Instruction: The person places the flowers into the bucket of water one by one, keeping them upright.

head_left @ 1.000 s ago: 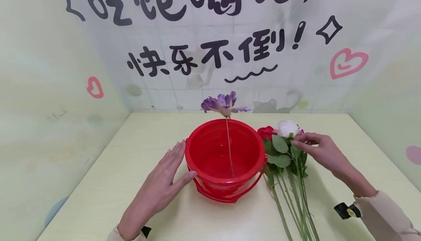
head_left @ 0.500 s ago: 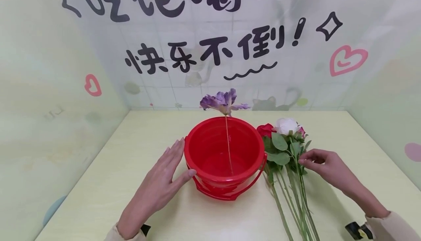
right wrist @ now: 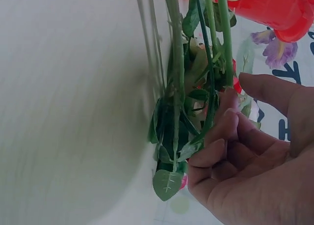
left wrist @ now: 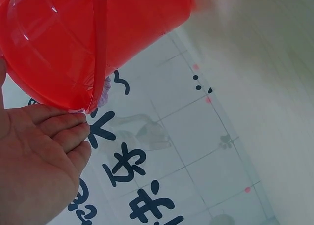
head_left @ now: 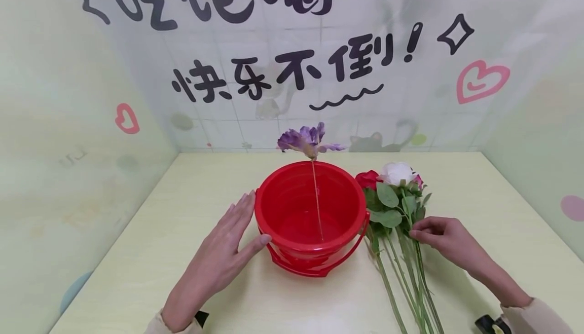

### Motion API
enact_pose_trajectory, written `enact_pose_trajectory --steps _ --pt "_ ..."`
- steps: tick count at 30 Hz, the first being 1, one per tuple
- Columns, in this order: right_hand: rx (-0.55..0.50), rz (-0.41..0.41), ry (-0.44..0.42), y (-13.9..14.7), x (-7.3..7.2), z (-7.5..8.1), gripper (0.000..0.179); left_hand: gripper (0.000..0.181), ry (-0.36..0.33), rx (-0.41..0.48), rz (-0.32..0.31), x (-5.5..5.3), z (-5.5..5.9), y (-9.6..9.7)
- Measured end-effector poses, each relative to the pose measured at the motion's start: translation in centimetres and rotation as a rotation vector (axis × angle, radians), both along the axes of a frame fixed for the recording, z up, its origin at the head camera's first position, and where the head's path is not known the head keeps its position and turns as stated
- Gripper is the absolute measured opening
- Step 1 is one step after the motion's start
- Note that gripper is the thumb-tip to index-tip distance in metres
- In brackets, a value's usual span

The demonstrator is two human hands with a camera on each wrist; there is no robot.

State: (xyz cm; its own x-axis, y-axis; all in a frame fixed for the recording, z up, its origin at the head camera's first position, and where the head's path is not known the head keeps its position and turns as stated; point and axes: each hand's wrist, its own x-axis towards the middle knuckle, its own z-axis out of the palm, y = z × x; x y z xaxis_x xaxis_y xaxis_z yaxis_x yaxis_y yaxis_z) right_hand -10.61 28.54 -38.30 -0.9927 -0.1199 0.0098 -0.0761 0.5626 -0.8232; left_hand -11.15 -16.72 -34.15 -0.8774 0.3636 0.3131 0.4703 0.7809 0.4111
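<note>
A red plastic bucket (head_left: 315,260) stands on the table, with one purple flower (head_left: 304,141) upright in it on a thin stem. My left hand (head_left: 214,258) rests against the bucket's left side, fingers straight and thumb near the rim. To the right of the bucket lies a bunch of artificial roses, among them a red rose (head_left: 368,179) and a white rose (head_left: 398,174). My right hand (head_left: 449,240) is at a green rose stem (right wrist: 225,38) below the blooms, thumb and curled fingers on either side of it. Where they touch it is partly hidden.
The pale wooden table (head_left: 196,192) has printed walls at the back and both sides. The bucket's red handle (head_left: 349,259) hangs down at its front, and long stems (head_left: 392,291) run toward the table's near edge.
My right hand has moved down from beside the white rose to the stem below the leaves. My left hand stays at the bucket, and the view has tilted slightly.
</note>
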Motion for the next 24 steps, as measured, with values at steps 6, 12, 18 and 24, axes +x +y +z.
enact_pose_trajectory --steps 6,12,18,24 --pt "-0.006 -0.027 -0.005 -0.43 -0.31 -0.21 0.021 0.085 -0.012 0.002 0.015 0.03 0.03 0.09" --pt "-0.017 -0.042 -0.032 -0.59 -0.53 -0.22 0.02 0.085 -0.003 0.005 0.011 0.08 -0.03 0.08" --pt "-0.045 -0.027 -0.041 -0.42 -0.59 -0.19 0.019 0.085 -0.006 0.007 0.016 0.13 -0.03 0.07" --pt "-0.052 -0.02 -0.068 -0.24 -0.64 0.17 0.02 0.085 0.002 0.009 0.006 0.13 -0.04 0.01"
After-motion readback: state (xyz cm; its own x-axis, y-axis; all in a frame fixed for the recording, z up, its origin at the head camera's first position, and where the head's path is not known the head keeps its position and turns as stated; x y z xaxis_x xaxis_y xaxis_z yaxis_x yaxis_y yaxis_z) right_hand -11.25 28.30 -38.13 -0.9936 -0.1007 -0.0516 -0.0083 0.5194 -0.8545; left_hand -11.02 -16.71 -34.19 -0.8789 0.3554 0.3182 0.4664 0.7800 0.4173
